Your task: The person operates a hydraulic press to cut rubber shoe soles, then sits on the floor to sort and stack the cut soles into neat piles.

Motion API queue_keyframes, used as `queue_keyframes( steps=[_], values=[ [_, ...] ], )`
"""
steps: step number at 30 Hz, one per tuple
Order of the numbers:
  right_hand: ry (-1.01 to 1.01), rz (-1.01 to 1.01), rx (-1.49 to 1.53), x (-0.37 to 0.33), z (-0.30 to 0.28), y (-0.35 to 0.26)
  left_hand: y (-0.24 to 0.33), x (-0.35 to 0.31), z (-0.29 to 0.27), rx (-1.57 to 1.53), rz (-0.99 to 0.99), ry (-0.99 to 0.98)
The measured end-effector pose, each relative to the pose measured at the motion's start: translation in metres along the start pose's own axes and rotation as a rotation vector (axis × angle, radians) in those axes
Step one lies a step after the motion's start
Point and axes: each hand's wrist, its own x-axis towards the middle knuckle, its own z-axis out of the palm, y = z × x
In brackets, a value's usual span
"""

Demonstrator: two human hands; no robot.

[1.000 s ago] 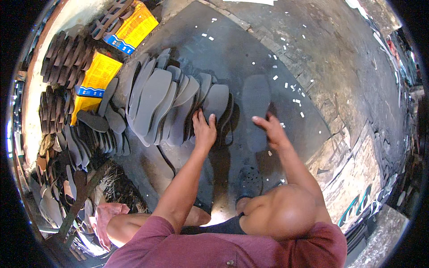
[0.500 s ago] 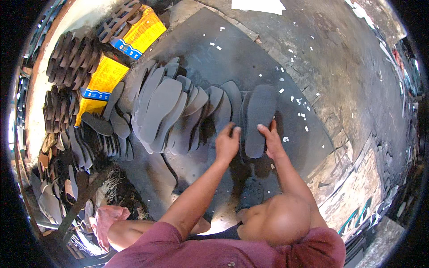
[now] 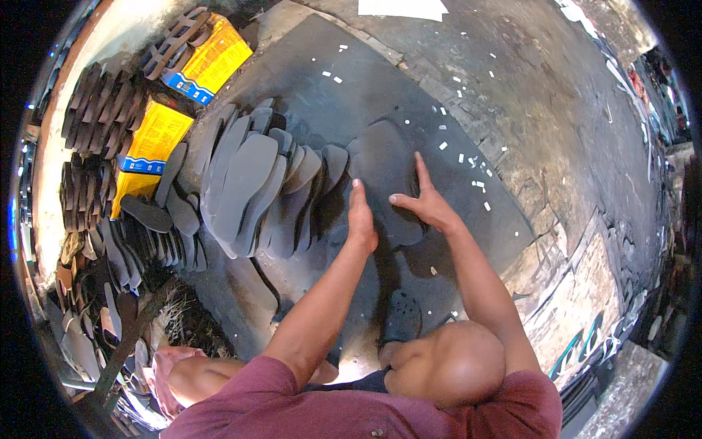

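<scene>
1. Left hand [image 3: 361, 219]: grip unclenched, fingers extended together and pointing away from the body; placed along the left side of the dark soles.
2. Right hand [image 3: 431, 207]: grip spread wide, thumb apart from the fingers; thumb over the face of the dark soles, fingers by their right edge. Firmness of contact cannot be told.
3. Dark soles [image 3: 385, 164]: overlapping, lying between the two hands, toes and heels roughly lengthwise to the body; exact count unclear.
4. Grey soles [image 3: 245, 175]: large overlapping row, leaning on one another, left of the left hand.
5. Dark sheet [image 3: 307, 58]: broad, flat, on the floor, beneath both groups.
6. White scraps [image 3: 461, 157]: small, scattered to the right of and beyond the right hand.
7. Yellow-and-blue packages [image 3: 159, 135]: two, at upper left, beyond the grey soles.
8. Brown pieces [image 3: 102, 110]: stacked against the pale wall, left of the packages.
9. Loose soles [image 3: 146, 214]: dark, slanted, near the lower package.
10. Perforated shoe [image 3: 404, 311]: dark, nearer the body than the dark soles.
</scene>
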Motion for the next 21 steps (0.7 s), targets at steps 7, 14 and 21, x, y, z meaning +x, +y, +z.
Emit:
queue_keyframes(
  steps=[7,14,21],
  values=[
    [-0.111,0.068,0.418,-0.032,0.019,0.023,-0.010,-0.019,-0.017,0.199,-0.157,-0.159],
    [-0.043,0.331,1.055,-0.082,0.026,0.043,-0.007,-0.048,0.006,0.667,-0.028,-0.006],
    [0.163,0.151,0.956,-0.093,0.021,0.023,0.012,-0.088,0.013,1.174,0.456,0.068]
  ],
)
